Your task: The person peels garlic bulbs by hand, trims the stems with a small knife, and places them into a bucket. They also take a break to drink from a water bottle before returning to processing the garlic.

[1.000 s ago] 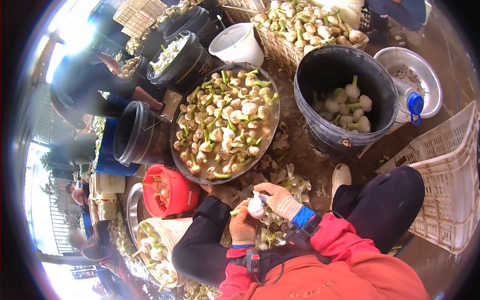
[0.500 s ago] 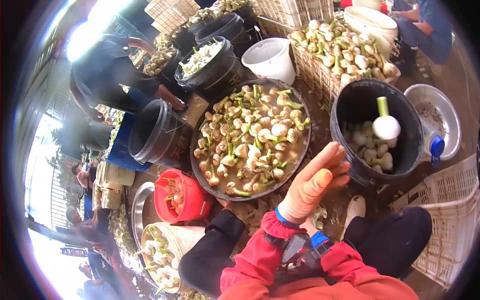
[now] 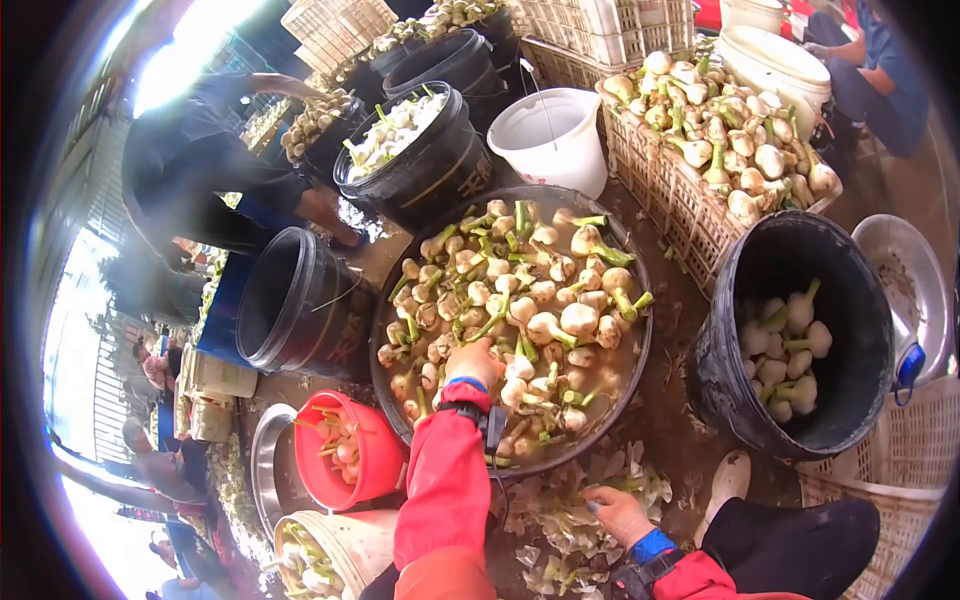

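My left hand point(image 3: 474, 364) reaches down among the garlic bulbs point(image 3: 470, 262) in a wide black tub point(image 3: 640, 372) of muddy water. Its fingertips are hidden between the bulbs. Low over a heap of pale garlic peels point(image 3: 566, 522), my right hand point(image 3: 622, 516) hangs with its fingers curled; whatever it may hold is too small to make out. Right of the tub, a black bucket point(image 3: 716, 385) contains several white, peeled bulbs point(image 3: 785, 350) with short stems.
A red bucket point(image 3: 375, 480) and a cream bucket point(image 3: 365, 545) with bulbs stand at left, near an upright black bucket point(image 3: 300, 300). Behind are a white bucket point(image 3: 555, 150) and a heaped crate point(image 3: 650, 175). A metal basin point(image 3: 925, 260) lies far right. Another person point(image 3: 210, 150) bends at upper left.
My left hand has moved from beside the right black bucket down into the tub. The white bulb in mid-air above that bucket is no longer there. My right hand has come into view over the peels.
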Action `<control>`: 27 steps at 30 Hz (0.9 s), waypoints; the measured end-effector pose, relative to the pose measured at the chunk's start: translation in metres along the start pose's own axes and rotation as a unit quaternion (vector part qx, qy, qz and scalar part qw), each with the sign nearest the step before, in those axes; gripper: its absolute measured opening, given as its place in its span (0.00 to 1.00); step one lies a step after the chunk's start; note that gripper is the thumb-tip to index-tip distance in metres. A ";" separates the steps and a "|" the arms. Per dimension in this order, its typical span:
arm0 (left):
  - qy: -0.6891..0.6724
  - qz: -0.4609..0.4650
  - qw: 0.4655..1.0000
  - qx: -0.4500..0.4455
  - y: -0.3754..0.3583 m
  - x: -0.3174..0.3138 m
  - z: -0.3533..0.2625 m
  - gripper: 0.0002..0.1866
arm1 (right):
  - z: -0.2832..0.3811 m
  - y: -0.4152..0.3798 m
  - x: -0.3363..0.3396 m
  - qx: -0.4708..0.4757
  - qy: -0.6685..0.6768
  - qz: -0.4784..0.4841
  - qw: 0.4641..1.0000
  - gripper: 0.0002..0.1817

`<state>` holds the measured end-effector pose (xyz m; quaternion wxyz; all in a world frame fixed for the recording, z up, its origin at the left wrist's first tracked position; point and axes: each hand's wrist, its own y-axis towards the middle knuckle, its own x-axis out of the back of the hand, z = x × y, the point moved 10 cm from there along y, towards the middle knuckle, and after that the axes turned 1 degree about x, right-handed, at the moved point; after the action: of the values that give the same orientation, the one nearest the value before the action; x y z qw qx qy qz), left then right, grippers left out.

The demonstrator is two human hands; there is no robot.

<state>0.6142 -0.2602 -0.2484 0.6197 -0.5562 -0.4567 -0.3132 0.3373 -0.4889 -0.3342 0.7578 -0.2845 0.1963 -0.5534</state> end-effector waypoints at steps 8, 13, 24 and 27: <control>-0.091 -0.150 0.984 -0.039 -0.047 0.030 0.018 0.28 | 0.004 -0.002 0.004 0.026 0.001 -0.018 1.000 0.14; -0.562 -0.167 0.806 -0.081 -0.153 0.018 0.052 0.25 | 0.050 -0.019 -0.003 0.215 0.035 -0.061 0.974 0.17; -0.635 -0.079 0.763 -0.087 -0.311 -0.087 -0.035 0.42 | 0.095 -0.078 0.015 0.270 0.249 -0.065 0.928 0.27; -0.380 -0.214 0.895 -0.089 -0.333 -0.065 -0.041 0.40 | 0.087 -0.078 0.020 0.235 0.090 -0.136 0.958 0.22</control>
<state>0.2997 -0.3693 -0.1721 0.2647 -0.5747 -0.7355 -0.2421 0.3402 -0.5067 -0.2172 0.6997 -0.0710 0.0874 -0.7055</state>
